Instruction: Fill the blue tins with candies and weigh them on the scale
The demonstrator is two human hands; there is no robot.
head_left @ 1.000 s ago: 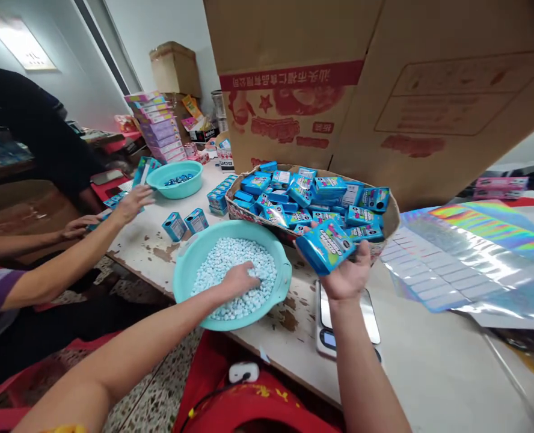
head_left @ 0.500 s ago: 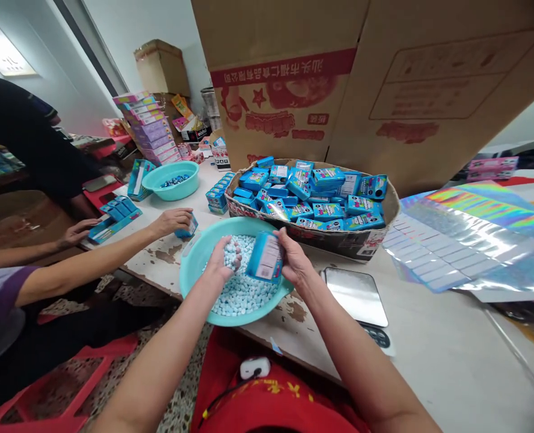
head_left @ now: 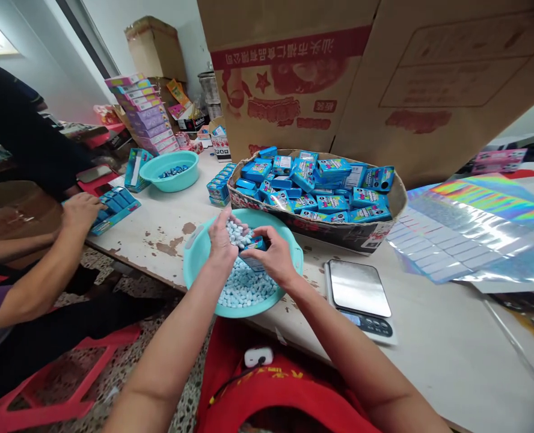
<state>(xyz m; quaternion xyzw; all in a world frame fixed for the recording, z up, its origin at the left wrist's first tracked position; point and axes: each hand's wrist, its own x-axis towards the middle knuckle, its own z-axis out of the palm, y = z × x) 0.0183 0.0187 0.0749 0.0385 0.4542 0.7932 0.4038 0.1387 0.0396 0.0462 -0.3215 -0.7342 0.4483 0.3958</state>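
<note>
My left hand (head_left: 222, 240) is cupped around a heap of small pale-blue candies (head_left: 236, 233), tilted toward my right hand. Between the thumb and fingers of my right hand (head_left: 273, 255) is a small blue candy box (head_left: 254, 260), its upper end against the heap; whether candies are inside is hidden. Both hands are above a turquoise basin (head_left: 195, 264), which holds many more loose candies (head_left: 246, 285). Behind it, a cut-down carton (head_left: 312, 221) is piled with blue candy boxes (head_left: 332, 203).
A digital scale (head_left: 359, 288) lies right of the basin, beside holographic sheets (head_left: 465, 234). At left, a co-worker's hand (head_left: 84, 210) is at a tray of blue boxes (head_left: 118, 207). A second turquoise basin (head_left: 172, 180) stands farther back. A tall carton (head_left: 294, 78) rises behind.
My right hand has turned the box and brought it against my left hand, which has risen slightly with its candies. The co-worker's hand has drawn back left to the tray with the box.
</note>
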